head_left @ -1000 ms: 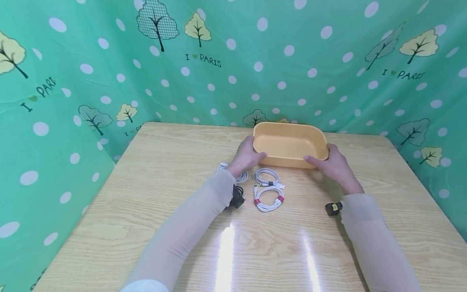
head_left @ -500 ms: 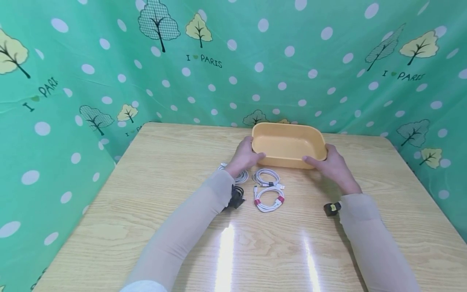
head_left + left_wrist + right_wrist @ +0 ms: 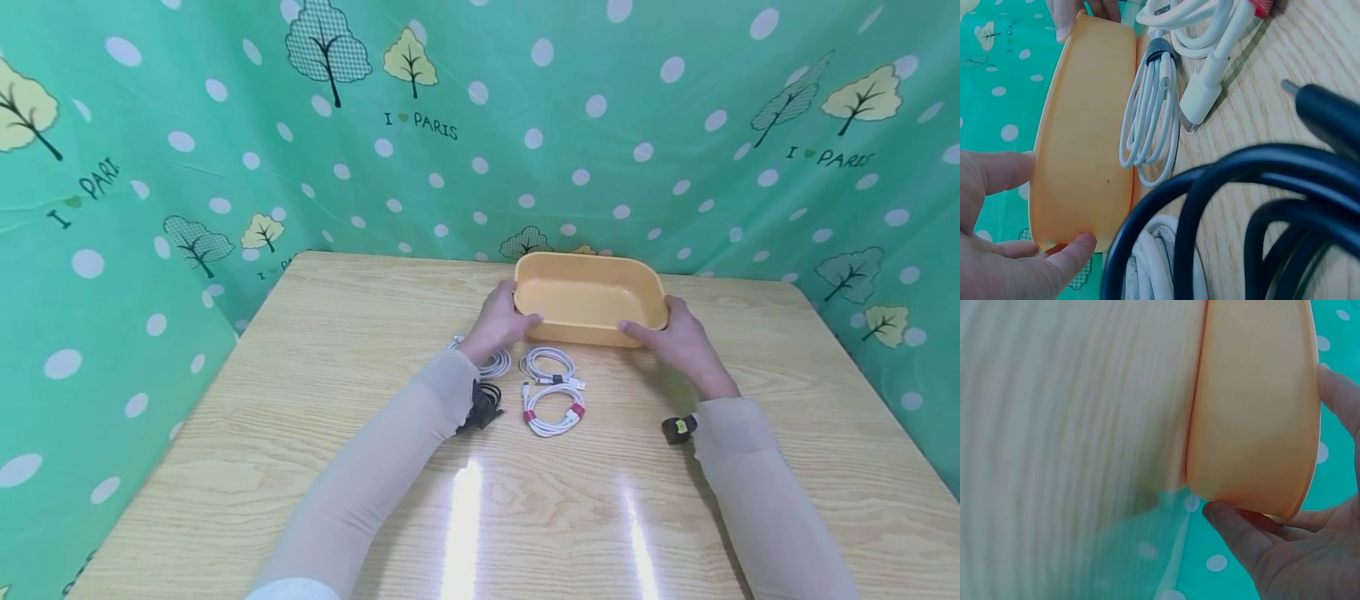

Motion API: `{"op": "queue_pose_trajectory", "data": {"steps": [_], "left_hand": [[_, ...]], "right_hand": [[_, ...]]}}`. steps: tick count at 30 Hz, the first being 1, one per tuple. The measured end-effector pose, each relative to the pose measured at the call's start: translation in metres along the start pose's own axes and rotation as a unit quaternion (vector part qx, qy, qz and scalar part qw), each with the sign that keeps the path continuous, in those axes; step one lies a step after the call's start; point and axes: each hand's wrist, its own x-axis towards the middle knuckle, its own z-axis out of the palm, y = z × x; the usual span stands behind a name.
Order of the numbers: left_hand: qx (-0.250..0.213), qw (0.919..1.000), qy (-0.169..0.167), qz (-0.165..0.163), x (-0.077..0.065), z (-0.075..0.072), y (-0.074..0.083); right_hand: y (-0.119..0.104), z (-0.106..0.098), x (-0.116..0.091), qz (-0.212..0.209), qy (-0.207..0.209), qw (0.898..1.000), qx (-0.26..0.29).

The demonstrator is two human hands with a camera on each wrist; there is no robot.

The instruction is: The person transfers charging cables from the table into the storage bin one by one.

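Both hands hold an orange plastic basin [image 3: 577, 333] at the back of the table. My left hand [image 3: 497, 321] grips its left end, thumb against the front wall and fingers round the end. At the other end, my right hand [image 3: 681, 340] holds it the same way. In the right wrist view, the thumb and fingers of the right hand [image 3: 1300, 559] curl about the basin's corner and rim. A coiled white cable with a dark tie [image 3: 1160, 53] lies just in front of the basin, and a coiled black cable [image 3: 1254, 156] fills the left wrist view's foreground.
Nearer the front lies a white cable coil with red ties [image 3: 547, 430]. Another white coil [image 3: 498, 367] is partly hidden behind the left wrist. A small black block [image 3: 677, 430] sits at the right sleeve's cuff. Green dotted cloth [image 3: 450, 200] hangs close behind the table.
The basin has shifted slightly to the left, with both hands still holding its ends. The cable coils have stayed where they were.
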Motion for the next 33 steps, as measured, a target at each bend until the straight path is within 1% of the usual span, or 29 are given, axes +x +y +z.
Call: {"op": "queue_pose_trajectory", "data": {"steps": [8, 20, 27, 33], "left_hand": [[0.000, 1.0000, 0.003, 0.000, 0.001, -0.001, -0.002], [-0.009, 0.9998, -0.004, -0.015, -0.002, -0.006, 0.000], [-0.004, 1.0000, -0.005, -0.006, -0.002, -0.009, -0.002], [0.007, 0.9999, -0.001, -0.008, 0.000, -0.010, -0.003]], "right_hand": [[-0.002, 0.001, 0.000, 0.000, 0.000, 1.000, 0.003], [-0.004, 0.004, 0.001, 0.004, 0.002, 1.000, 0.005], [-0.005, 0.006, 0.002, 0.007, 0.003, 1.000, 0.004], [-0.007, 0.007, 0.001, 0.007, 0.000, 1.000, 0.003]]}}
